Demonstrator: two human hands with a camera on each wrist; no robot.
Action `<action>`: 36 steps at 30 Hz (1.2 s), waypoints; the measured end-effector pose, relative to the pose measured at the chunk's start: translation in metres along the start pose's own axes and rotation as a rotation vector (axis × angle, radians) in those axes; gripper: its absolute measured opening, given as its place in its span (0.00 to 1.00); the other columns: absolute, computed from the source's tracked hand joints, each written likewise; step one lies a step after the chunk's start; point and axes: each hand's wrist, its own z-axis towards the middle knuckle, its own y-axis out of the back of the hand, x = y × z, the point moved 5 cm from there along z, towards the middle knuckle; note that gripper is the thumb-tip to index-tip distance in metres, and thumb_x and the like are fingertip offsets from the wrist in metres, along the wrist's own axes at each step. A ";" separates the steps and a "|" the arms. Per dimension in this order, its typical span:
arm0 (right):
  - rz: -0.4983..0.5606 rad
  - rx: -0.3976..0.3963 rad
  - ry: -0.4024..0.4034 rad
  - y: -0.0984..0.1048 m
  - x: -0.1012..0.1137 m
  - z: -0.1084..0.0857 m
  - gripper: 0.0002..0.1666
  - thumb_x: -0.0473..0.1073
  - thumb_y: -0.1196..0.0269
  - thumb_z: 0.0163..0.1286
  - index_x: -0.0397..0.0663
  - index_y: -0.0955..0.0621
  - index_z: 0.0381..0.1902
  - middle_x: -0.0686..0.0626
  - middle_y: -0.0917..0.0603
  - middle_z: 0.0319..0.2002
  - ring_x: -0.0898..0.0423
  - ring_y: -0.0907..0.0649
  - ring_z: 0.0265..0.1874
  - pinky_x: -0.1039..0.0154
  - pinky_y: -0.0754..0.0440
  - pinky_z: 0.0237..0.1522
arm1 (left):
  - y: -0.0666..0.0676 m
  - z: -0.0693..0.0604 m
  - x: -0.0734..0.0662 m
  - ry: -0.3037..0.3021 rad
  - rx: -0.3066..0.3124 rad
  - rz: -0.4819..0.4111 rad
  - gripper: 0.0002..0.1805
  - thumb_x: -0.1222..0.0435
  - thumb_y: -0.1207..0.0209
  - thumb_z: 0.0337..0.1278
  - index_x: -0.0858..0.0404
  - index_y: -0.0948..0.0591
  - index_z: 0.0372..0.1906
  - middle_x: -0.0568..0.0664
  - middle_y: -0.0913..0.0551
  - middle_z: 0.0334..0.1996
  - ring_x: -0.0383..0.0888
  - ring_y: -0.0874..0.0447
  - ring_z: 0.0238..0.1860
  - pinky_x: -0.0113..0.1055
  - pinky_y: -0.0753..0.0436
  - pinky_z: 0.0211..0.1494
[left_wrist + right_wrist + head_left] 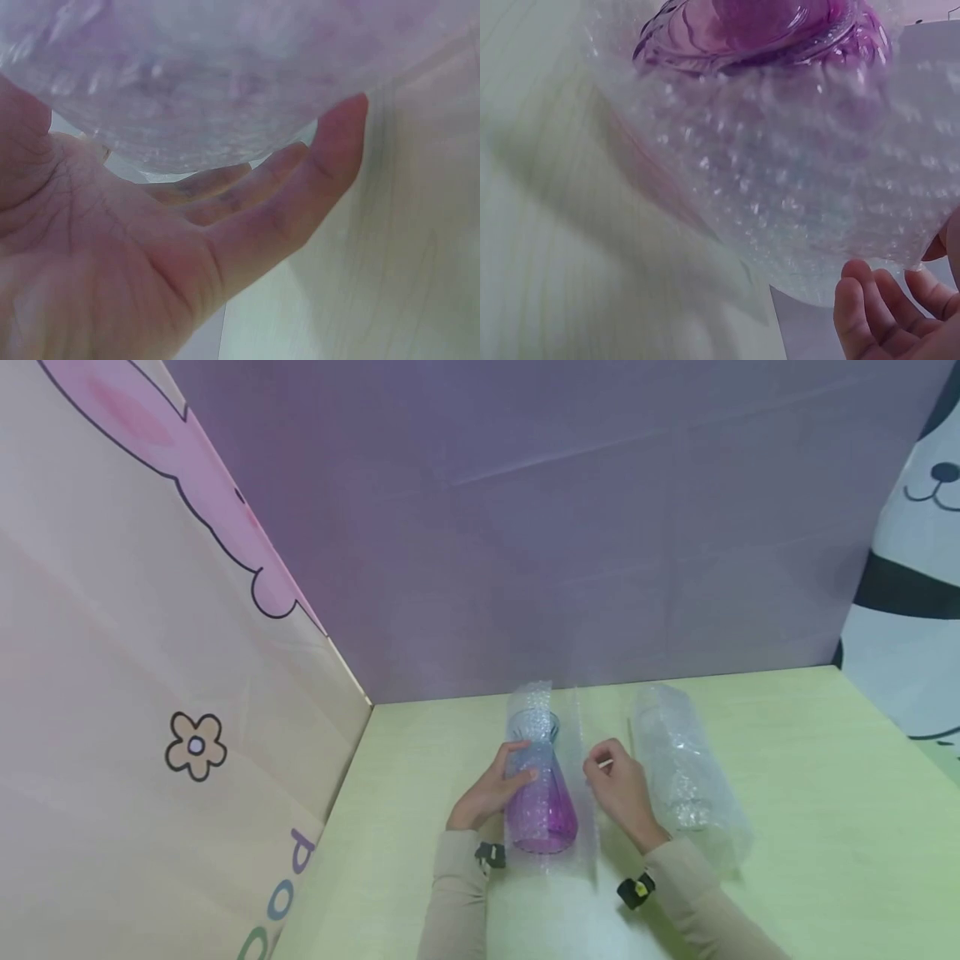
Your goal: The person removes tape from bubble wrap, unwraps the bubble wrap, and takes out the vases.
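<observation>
Purple-grey backdrop (600, 527) rose from the far edge of the pale green desk (405, 777), and a cartoon-printed wall (127, 677) ran along its left edge.

By the head view, a glass vase (560, 810) lay left of the desk's middle, apparently on its side, flared end toward the far edge and purple base toward the near one. Bubble wrap (534, 814) lay beneath it and over its left part. The left hand (495, 789) had its grip round the vase; the right hand (618, 781) held a narrow grip, pinching the sheet's right border. Just past it, toward the right edge, lay a wrapped bundle (682, 760).

In the left wrist view, curved fingers cradled the covered glass, with a gap above the palm.

In the right wrist view, the sheet slanted from the purple glass to the right fingertips. I judged the wrapping half folded: the next move called for drawing that border leftward while the left hand checked any roll. The bundle cramped space rightward, and the far edge sat close; more room lay toward the left edge.
</observation>
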 end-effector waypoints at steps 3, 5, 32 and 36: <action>-0.001 -0.014 0.004 0.002 0.002 -0.001 0.09 0.41 0.39 0.69 0.44 0.23 0.45 0.40 0.14 0.42 0.55 0.17 0.32 0.65 0.18 0.30 | 0.000 0.000 0.000 -0.001 -0.002 0.000 0.28 0.48 0.44 0.73 0.36 0.37 0.72 0.65 0.46 0.80 0.73 0.38 0.74 0.72 0.26 0.65; -0.001 -0.024 0.013 0.004 0.003 -0.003 0.10 0.41 0.38 0.69 0.44 0.24 0.46 0.40 0.14 0.44 0.53 0.17 0.35 0.65 0.18 0.32 | 0.000 0.000 0.000 0.002 0.000 -0.002 0.28 0.48 0.44 0.73 0.36 0.37 0.72 0.65 0.47 0.80 0.73 0.39 0.75 0.72 0.27 0.66; -0.165 0.065 0.260 0.019 0.038 -0.036 0.09 0.38 0.35 0.67 0.42 0.20 0.44 0.45 0.16 0.41 0.50 0.17 0.39 0.58 0.16 0.40 | 0.000 0.001 0.003 0.005 -0.002 0.005 0.28 0.48 0.44 0.73 0.34 0.38 0.73 0.64 0.47 0.80 0.72 0.38 0.74 0.71 0.26 0.66; -0.272 0.159 0.288 0.011 0.036 -0.042 0.13 0.41 0.34 0.67 0.42 0.19 0.48 0.44 0.15 0.47 0.46 0.16 0.46 0.48 0.14 0.48 | 0.001 0.002 0.005 0.017 -0.003 0.005 0.29 0.46 0.44 0.72 0.33 0.38 0.72 0.64 0.46 0.80 0.72 0.35 0.73 0.70 0.25 0.65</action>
